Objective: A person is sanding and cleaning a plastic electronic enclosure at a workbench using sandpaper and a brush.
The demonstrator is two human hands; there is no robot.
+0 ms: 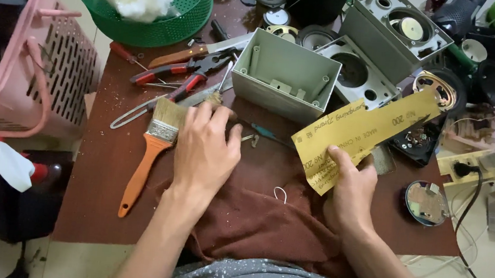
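My right hand (351,185) pinches the near end of a long yellow strip of sandpaper (366,130), which slants up to the right over the table. My left hand (207,147) rests palm down on the brown table (104,169), fingers curled near the bristles of an orange-handled paintbrush (151,155) and a small tool tip; whether it grips anything is hidden. A grey open plastic speaker box (285,71) stands just beyond both hands. A brown cloth (253,222) lies under my wrists.
Red-handled pliers (185,72), a knife and screwdrivers lie at the back left beside a green basket (152,8). Speaker parts and grey housings (385,32) crowd the back right. A pink basket (24,62) stands left, a power strip (472,165) right.
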